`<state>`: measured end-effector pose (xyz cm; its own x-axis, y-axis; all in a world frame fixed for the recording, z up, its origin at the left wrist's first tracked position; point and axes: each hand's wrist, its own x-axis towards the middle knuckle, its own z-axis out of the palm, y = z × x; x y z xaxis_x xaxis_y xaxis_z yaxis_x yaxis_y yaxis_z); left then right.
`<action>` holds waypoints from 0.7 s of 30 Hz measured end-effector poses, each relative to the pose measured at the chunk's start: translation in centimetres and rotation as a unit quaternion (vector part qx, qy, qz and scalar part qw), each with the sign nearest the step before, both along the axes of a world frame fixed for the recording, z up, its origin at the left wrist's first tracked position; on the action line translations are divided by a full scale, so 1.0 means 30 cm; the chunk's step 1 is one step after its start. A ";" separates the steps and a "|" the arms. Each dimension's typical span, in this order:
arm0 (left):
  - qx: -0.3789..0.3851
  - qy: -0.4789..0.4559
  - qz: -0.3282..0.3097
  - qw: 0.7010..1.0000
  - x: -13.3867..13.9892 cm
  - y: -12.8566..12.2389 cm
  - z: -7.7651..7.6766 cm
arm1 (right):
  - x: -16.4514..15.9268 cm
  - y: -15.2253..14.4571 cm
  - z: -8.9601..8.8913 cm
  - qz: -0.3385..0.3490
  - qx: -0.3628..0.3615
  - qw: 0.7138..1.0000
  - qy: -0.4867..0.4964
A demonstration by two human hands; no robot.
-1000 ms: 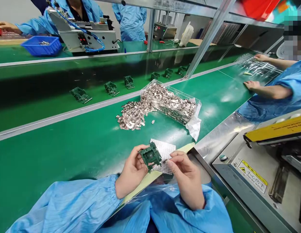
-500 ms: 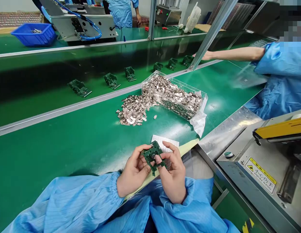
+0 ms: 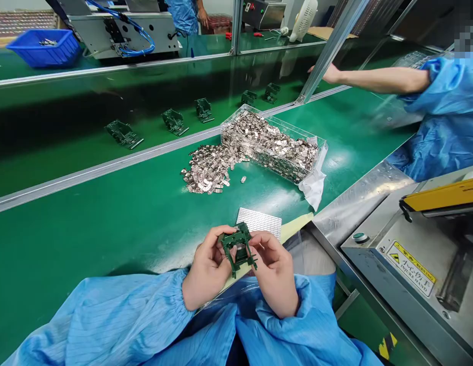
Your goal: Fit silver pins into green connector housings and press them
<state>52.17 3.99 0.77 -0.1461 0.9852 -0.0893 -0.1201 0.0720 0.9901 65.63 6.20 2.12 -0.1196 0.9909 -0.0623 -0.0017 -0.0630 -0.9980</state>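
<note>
Between my hands is a dark green plastic frame with an open middle and small prongs. My left hand grips its left side, thumb and fingers pinched on the edge. On the opposite side my right hand has its thumb and fingertips closed on it. Just behind the frame lies a light, ribbed flat block on the green table. Farther back, small silvery metal pieces lie in a loose pile, and a clear plastic tray beside it is full of the same pieces.
Several similar green frames sit along the sunken strip behind a metal rail. At right stands a machine with a yellow bar. A co-worker's arm reaches in past a slanted metal post. A blue bin stands far left.
The green frame has been turned in my hands, so its open middle faces me more. My right fingers have drawn lower. The farthest-right frame on the strip, by the co-worker's hand, is gone from view.
</note>
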 end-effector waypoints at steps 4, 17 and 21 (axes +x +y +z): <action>-0.022 -0.018 -0.007 1.000 0.004 -0.010 0.002 | -0.003 -0.003 0.000 -0.005 -0.012 1.000 0.026; 0.039 0.079 0.008 0.996 0.019 -0.026 0.019 | -0.023 -0.029 -0.007 -0.033 -0.032 0.995 0.092; 0.067 0.126 -0.032 0.989 0.019 -0.033 0.030 | 0.031 -0.053 -0.005 -0.041 -0.015 0.995 0.094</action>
<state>52.73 2.98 1.68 -0.0849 0.9937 0.0736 0.1326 -0.0619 0.9892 66.55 4.62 1.98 -0.0516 0.9957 -0.0763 -0.1949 -0.0850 -0.9771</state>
